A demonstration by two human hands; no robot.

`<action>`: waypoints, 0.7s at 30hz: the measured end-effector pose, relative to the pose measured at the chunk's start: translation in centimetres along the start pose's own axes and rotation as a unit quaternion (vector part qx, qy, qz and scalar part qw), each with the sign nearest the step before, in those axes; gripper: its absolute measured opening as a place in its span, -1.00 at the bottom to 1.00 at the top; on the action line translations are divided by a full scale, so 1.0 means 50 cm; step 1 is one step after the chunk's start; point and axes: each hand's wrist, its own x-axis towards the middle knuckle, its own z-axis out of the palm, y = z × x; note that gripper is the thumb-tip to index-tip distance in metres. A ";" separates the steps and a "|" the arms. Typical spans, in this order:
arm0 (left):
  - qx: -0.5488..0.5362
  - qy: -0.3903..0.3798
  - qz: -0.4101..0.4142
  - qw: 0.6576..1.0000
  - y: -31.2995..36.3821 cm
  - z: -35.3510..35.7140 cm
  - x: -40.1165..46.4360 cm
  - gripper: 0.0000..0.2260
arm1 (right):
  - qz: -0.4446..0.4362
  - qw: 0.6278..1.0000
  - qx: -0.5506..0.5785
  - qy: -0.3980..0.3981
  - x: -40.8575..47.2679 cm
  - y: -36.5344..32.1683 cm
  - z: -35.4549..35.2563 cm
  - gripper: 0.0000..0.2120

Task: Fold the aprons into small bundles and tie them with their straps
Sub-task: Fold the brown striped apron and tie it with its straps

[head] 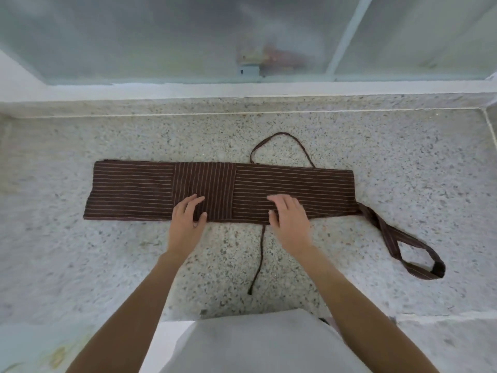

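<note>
Brown striped apron [293, 184] is lying mid-frame on speckled tabletop [403, 157] as a long flat band, looking light and limp; left hand [185, 222] and right hand [289, 220] are pressing spread fingers on its near edge, likely the best grip.

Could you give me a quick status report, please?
Left hand and right hand open, flat on brown striped apron. Apron folded into long strip; straps loose. Nothing blocking.
</note>
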 end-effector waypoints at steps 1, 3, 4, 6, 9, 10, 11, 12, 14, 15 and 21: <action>0.025 0.013 -0.001 1.000 -0.025 -0.013 -0.004 -0.72 | -0.019 0.999 0.010 -0.032 0.008 -0.043 0.018 -0.69; 0.060 0.029 0.000 0.998 -0.077 -0.049 -0.013 -0.80 | -0.067 0.993 0.014 -0.095 0.022 -0.125 0.063 -0.65; 0.068 0.035 -0.004 0.997 -0.108 -0.070 -0.018 -0.82 | -0.095 0.988 0.008 -0.121 0.028 -0.168 0.087 -0.65; 0.083 0.043 -0.024 0.995 -0.161 -0.112 -0.024 -0.84 | -0.144 0.978 -0.016 -0.149 0.033 -0.231 0.136 -0.68; 0.092 0.055 -0.069 0.992 -0.227 -0.165 -0.019 -0.85 | -0.144 0.968 -0.057 -0.199 0.028 -0.277 0.186 -0.66; 0.096 0.055 -0.085 0.990 -0.243 -0.179 -0.015 -0.86 | -0.133 0.964 -0.068 -0.221 0.021 -0.274 0.198 -0.63; 0.098 0.057 -0.097 0.989 -0.260 -0.192 -0.012 -0.86 | -0.126 0.961 -0.078 -0.235 0.016 -0.269 0.204 -0.60; 0.099 0.057 -0.112 0.987 -0.280 -0.208 -0.010 -0.87 | -0.126 0.959 -0.089 -0.238 0.010 -0.269 0.209 -0.58; 0.102 0.064 -0.143 0.982 -0.310 -0.226 -0.006 -0.87 | -0.130 0.956 -0.105 -0.241 -0.003 -0.260 0.206 -0.56; 0.099 0.073 -0.158 0.980 -0.324 -0.236 -0.004 -0.84 | -0.131 0.953 -0.126 -0.242 -0.008 -0.260 0.205 -0.55; 0.016 0.084 -0.263 0.961 -0.360 -0.281 0.020 -0.36 | -0.098 0.959 -0.166 -0.208 -0.018 -0.285 0.203 -0.58</action>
